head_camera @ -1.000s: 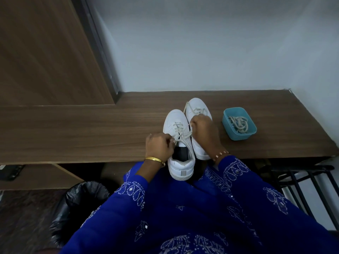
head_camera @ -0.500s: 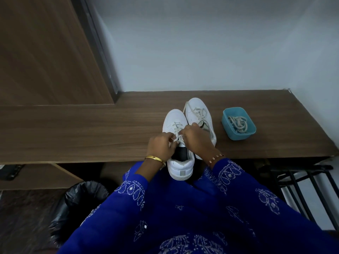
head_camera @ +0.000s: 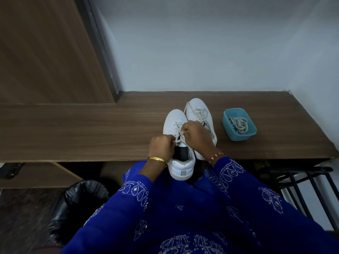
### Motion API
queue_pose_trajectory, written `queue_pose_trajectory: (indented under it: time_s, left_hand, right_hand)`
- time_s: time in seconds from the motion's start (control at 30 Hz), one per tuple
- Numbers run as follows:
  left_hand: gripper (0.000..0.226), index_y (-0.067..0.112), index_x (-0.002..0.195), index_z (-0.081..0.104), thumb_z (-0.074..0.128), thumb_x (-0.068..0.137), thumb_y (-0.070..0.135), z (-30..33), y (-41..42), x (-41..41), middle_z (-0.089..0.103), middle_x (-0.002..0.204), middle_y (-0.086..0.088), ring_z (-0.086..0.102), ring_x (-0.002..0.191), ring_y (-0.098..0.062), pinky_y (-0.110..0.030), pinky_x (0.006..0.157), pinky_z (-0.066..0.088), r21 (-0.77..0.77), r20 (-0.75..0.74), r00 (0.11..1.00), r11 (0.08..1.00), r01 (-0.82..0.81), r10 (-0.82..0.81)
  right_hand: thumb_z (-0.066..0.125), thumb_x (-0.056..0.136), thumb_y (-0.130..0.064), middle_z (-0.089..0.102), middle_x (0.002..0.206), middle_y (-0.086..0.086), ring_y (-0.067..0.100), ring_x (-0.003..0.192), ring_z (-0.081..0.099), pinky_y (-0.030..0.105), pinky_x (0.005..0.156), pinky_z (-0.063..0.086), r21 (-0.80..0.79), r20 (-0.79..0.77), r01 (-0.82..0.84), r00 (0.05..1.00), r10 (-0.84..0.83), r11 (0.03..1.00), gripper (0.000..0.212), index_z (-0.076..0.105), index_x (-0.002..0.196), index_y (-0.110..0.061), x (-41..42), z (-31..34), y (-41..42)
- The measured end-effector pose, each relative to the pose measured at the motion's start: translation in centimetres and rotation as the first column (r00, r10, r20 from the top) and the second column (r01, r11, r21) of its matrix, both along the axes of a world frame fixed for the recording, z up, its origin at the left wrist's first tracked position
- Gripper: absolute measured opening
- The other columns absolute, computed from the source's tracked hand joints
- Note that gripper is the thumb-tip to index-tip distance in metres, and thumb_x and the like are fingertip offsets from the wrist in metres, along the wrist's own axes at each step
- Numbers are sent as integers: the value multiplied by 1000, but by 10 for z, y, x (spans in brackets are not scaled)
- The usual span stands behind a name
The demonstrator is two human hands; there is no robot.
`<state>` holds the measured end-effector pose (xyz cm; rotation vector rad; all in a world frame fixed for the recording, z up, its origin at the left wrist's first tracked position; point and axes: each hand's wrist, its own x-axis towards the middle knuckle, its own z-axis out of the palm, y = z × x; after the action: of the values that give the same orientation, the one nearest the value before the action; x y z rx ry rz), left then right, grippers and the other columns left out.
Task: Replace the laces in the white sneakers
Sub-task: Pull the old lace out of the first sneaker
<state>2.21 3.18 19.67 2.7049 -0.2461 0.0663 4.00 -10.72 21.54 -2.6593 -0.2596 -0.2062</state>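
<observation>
The wood-grain counter runs the full width of the view, its front edge crossing just under the wrists; its back edge meets a pale wall at 12 o'clock and a tall wooden panel at 10 o'clock. The broadest bare stretch of counter lies toward 9 o'clock of the shoes, with a narrower strip between the shoes and the wall.

The near sneaker points toward 12 o'clock, its heel overhanging the counter's front edge above the lap. The far sneaker sits touching it on the 2 o'clock side, toe further back, with a loosened cream lace across its top. At 3 o'clock, apart from the shoes, a small teal tub holds a coil of spare laces.

Both hands meet over the near sneaker's tongue. The left hand, knuckles up and fingers curled, pinches the lace at the top eyelets; a gold bangle rings its wrist. The right hand arches over from 3 o'clock, fingertips pinching the same lace — a beaded bracelet at its wrist.

The sneakers are smooth white with a dark lining; the sleeves are deep blue with white embroidery. A bin with a glossy black liner stands at 7 o'clock, a black metal rack at 4 o'clock.
</observation>
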Motion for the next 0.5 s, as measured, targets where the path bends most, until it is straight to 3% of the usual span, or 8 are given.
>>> queue_pose_trajectory:
  time_s: [0.1, 0.2, 0.27, 0.33, 0.43, 0.5]
  left_hand:
    - [25, 17, 109, 68, 55, 90, 26, 0, 1, -2, 70, 102, -9, 62, 98, -28, -29, 81, 41, -2, 11, 999, 999, -34, 34]
    - [24, 20, 107, 68, 57, 88, 29, 0, 1, -3, 71, 100, -4, 63, 98, -23, -28, 86, 41, -12, 12, 999, 999, -53, 53]
    - [23, 19, 105, 69, 57, 87, 27, -1, 0, -4, 71, 99, -4, 63, 96, -23, -29, 86, 42, -31, -3, 998, 998, -58, 58]
    - [19, 17, 99, 71, 58, 86, 24, 0, -1, -5, 72, 94, -6, 64, 91, -26, -29, 81, 45, -86, -22, 997, 993, -80, 79]
    - [14, 15, 89, 71, 59, 85, 21, 3, -1, -2, 72, 86, -8, 64, 86, -27, -28, 71, 44, -224, -93, 987, 963, -149, 131]
    - [13, 13, 84, 70, 59, 85, 20, 3, -2, 2, 72, 84, -9, 64, 83, -26, -26, 67, 43, -321, -170, 976, 928, -188, 139]
  right_hand:
    - [47, 87, -3, 63, 90, 13, 27, 85, 57, 37, 73, 46, 241, 94, 96, 988, -122, 966, 16, 64, 87, -3, 4, 7, -6]
    - [41, 92, -11, 61, 87, 14, 26, 79, 55, 35, 68, 43, 507, 119, 303, 902, -414, 807, 21, 59, 94, -1, 11, 31, -14]
    - [38, 95, -13, 57, 80, 10, 22, 72, 51, 28, 59, 34, 611, 93, 366, 847, -523, 702, 24, 58, 96, 0, 19, 48, -25]
    - [43, 94, -10, 60, 81, 9, 20, 73, 53, 24, 59, 35, 580, 53, 372, 871, -489, 725, 20, 61, 97, 0, 26, 56, -35]
    - [52, 88, -6, 66, 105, 11, 22, 94, 61, 24, 77, 44, 387, -1, 348, 926, -377, 854, 21, 66, 104, -5, 23, 44, -41]
    - [55, 87, -5, 63, 112, 11, 21, 97, 60, 23, 82, 44, 296, 2, 285, 954, -299, 912, 24, 66, 109, -6, 14, 31, -36]
